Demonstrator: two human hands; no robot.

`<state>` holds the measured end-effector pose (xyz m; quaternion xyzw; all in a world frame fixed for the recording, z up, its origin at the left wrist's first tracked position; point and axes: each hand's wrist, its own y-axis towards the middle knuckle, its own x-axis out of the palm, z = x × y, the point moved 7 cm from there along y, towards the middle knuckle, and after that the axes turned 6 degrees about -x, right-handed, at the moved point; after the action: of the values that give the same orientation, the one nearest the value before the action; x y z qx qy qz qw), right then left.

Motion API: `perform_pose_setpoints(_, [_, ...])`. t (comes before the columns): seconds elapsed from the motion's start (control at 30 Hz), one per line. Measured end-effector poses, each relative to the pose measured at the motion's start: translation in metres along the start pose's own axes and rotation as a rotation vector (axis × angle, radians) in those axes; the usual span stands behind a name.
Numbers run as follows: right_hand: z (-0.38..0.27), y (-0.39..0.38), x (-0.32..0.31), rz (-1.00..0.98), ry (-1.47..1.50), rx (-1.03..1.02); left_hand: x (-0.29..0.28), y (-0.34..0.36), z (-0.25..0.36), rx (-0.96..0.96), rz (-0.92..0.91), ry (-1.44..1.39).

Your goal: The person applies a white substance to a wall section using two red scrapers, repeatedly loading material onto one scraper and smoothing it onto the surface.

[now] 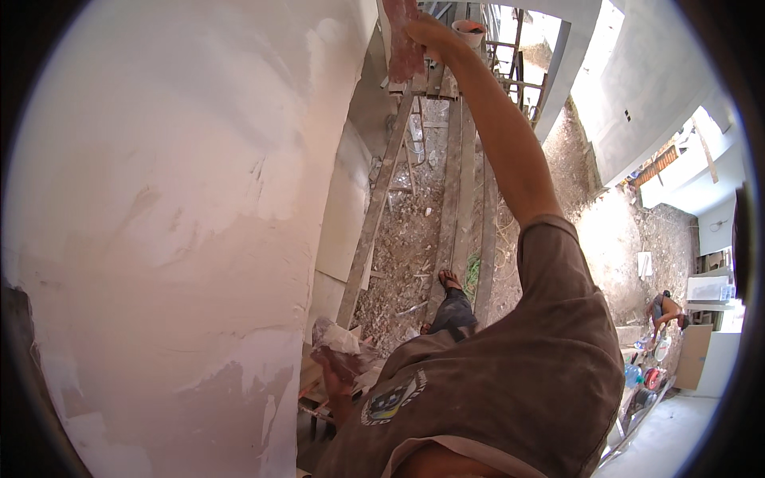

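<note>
A large wall [175, 199], pale with patchy smears of plaster, fills my left side. My right arm reaches far up along its edge. There, my right hand [430, 36] is closed on a reddish, plaster-smeared flat board [405, 48], like a plastering float, beside the wall's edge. Low by the wall, my left hand [336, 388] grips a second reddish board [344, 362]. White plaster [339, 336] lies on that board. Part of the left hand's fingers is hidden behind the board and my shirt.
Long wooden planks [450, 183] run beneath me, and my bare foot [450, 279] stands on them. A pale bucket [470, 30] sits at their far end. Rubble-strewn ground [410, 255] lies below. At the right, another person [668, 311] bends over near containers and a blue bottle [633, 374].
</note>
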<state>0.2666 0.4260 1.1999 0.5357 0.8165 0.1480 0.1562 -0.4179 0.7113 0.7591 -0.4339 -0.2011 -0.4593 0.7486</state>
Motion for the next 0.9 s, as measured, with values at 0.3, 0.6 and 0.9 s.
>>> perform_pose_setpoints(0.3, [-0.006, 0.033, -0.001, -0.078, 0.137, -0.008, 0.003, 0.0, -0.002, 0.089, -0.01, -0.002])
perform_pose_setpoints(0.6, [-0.033, 0.001, 0.029, -0.03, 0.121, 0.049, -0.04, 0.006, -0.001, 0.125, 0.103, 0.01])
perform_pose_setpoints(0.9, [-0.05, -0.043, 0.047, -0.027, 0.103, 0.038, 0.0, 0.018, 0.0, 0.068, -0.087, -0.046])
